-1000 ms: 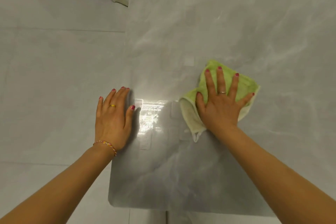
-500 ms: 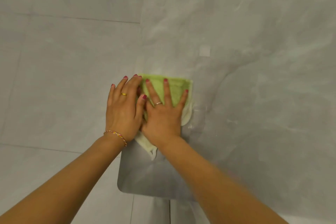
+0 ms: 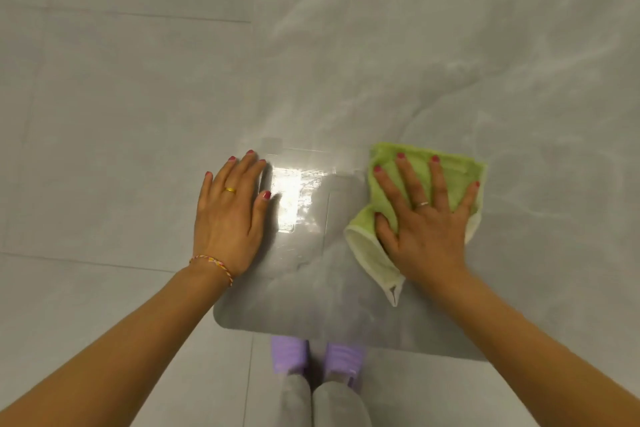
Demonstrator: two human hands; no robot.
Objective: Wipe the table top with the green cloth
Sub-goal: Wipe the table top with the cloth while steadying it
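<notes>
Nearest the camera, a pair of purple slippers (image 3: 317,359) and grey trouser legs (image 3: 325,402) show below the near edge of the table top (image 3: 433,62), standing on the pale tiled floor (image 3: 114,97). Just beyond that edge, the left hand (image 3: 230,215) lies flat on the table's left border, fingers straight and together, holding nothing (a gold ring sits on one finger and a braided bracelet (image 3: 212,263) circles the wrist). A bright glare patch (image 3: 294,198) lies on the glossy surface between the two hands. To its right, the right hand (image 3: 424,218) presses flat on the green cloth (image 3: 453,170) with fingers spread wide and straight, not curled around it. The cloth lies crumpled on the near part of the table, its pale underside folded out beneath the thumb and wrist. Farther off, the grey marbled surface stretches away to the top of the view.
</notes>
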